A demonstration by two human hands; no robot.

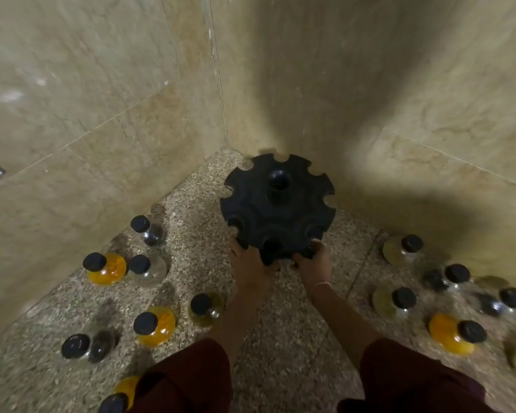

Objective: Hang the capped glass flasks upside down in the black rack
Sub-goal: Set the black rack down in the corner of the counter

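Flasks [145, 323] stand cap-up on the speckled floor [280, 338], in two groups on either side of the person's arms and well apart from the rack [277, 207]. On the left I count seven: three with orange contents, two dark, one clear and one yellowish. The nearest orange one is partly hidden by the left sleeve [191, 374]. On the right I count five with caps showing: two yellowish, two dark and one orange. A blurred yellowish shape at the frame's right edge may be a sixth, but I cannot tell. Each flask carries one round black cap [94, 261].

One rack stands in the corner where the two tiled walls [102, 114] meet. It is round and black, with a notched edge and a hollow post [279, 178] at its centre.

Both arms reach straight forward, side by side. The left hand [248, 263] grips the near rim of the rack on its left, fingers curled against the edge. The right hand [313, 260] grips the near rim just beside it, thumb over the top of the rim. A thin bracelet [319, 284] circles the right wrist.
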